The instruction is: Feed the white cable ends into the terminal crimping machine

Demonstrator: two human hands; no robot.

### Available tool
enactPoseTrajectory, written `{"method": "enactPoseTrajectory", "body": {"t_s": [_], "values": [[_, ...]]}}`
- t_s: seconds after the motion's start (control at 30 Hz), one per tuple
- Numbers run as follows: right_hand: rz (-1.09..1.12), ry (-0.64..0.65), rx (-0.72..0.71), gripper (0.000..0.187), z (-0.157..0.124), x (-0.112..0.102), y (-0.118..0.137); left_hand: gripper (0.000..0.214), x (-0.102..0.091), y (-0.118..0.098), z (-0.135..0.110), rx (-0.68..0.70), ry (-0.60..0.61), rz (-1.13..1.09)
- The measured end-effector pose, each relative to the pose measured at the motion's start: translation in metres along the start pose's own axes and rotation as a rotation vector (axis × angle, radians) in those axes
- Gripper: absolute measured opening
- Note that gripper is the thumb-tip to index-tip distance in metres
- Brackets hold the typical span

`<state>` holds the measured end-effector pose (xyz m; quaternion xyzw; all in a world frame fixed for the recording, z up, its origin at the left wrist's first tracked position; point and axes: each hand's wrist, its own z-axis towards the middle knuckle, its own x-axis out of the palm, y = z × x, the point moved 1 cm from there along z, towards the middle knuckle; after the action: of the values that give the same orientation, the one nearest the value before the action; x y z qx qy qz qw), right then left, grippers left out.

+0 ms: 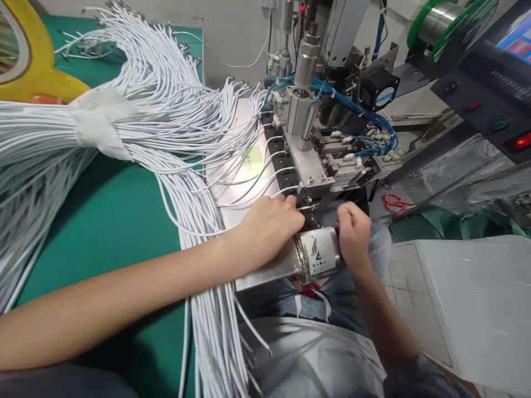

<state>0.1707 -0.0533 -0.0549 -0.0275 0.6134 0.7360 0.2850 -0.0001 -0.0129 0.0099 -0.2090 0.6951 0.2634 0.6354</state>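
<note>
White wire [309, 208]: end pinched by left hand [271, 226]. Right hand [353, 232]: fisted tight just right of the pinch; contents cannot be told. Labelled cylinder [320, 255]: lodged just below.

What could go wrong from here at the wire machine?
1. The left hand and right hand are close beside the machine head; fingers could be pinched if it cycles.
2. The white wires lie under the left forearm, so moving the arm might drag them out of place.
3. The wire end pinched by the left hand may go in crooked.
</note>
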Motion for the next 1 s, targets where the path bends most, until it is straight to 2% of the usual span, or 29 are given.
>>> {"method": "enactPoseTrajectory", "body": {"t_s": [0.07,0.13,0.2,0.27,0.3,0.33,0.4,0.47,0.53,0.67,0.77,0.83,0.93,1.0], "values": [[-0.011,-0.11,-0.132,0.025,-0.035,-0.006,0.019,0.024,0.003,0.002,0.001,-0.064,0.009,0.04],[0.043,-0.096,-0.33,0.013,-0.071,-0.004,0.038,0.029,0.006,0.003,0.002,-0.097,-0.006,0.056],[0.047,0.216,-0.29,0.011,-0.099,0.01,0.049,0.029,0.009,0.003,0.002,-0.095,-0.037,0.051],[0.086,0.578,-0.111,0.01,-0.117,0.03,0.053,0.028,0.011,0.003,0.002,-0.092,-0.058,0.045],[0.117,0.719,-0.014,0.009,-0.123,0.041,0.052,0.027,0.012,0.002,0.002,-0.097,-0.061,0.043],[0.147,0.815,0.067,0.013,-0.127,0.05,0.051,0.027,0.012,0.002,0.002,-0.104,-0.062,0.04],[0.173,0.889,0.152,0.024,-0.129,0.061,0.049,0.027,0.012,0.002,0.002,-0.119,-0.065,0.037],[0.138,0.876,0.144,0.029,-0.127,0.061,0.047,0.027,0.01,0.001,0.002,-0.126,-0.077,0.031],[0.061,0.822,0.09,0.028,-0.12,0.052,0.048,0.027,0.007,-0.001,0.001,-0.114,-0.101,0.009],[-0.091,0.676,-0.055,0.025,-0.095,0.02,0.051,0.019,-0.007,-0.017,-0.006,0.015,-0.152,-0.126],[-0.136,0.515,-0.121,0.02,-0.069,-0.006,0.05,0.013,-0.015,-0.032,-0.013,0.085,-0.189,-0.224],[-0.127,0.402,-0.122,0.015,-0.051,-0.019,0.047,0.016,-0.016,-0.036,-0.015,0.08,-0.225,-0.261],[-0.031,0.25,-0.092,0.003,-0.027,-0.029,0.041,0.024,-0.01,-0.032,-0.013,0.088,-0.26,-0.318],[0.081,0.156,-0.037,0.007,-0.017,-0.029,0.039,0.024,-0.004,-0.025,-0.009,0.131,-0.275,-0.371]]}}
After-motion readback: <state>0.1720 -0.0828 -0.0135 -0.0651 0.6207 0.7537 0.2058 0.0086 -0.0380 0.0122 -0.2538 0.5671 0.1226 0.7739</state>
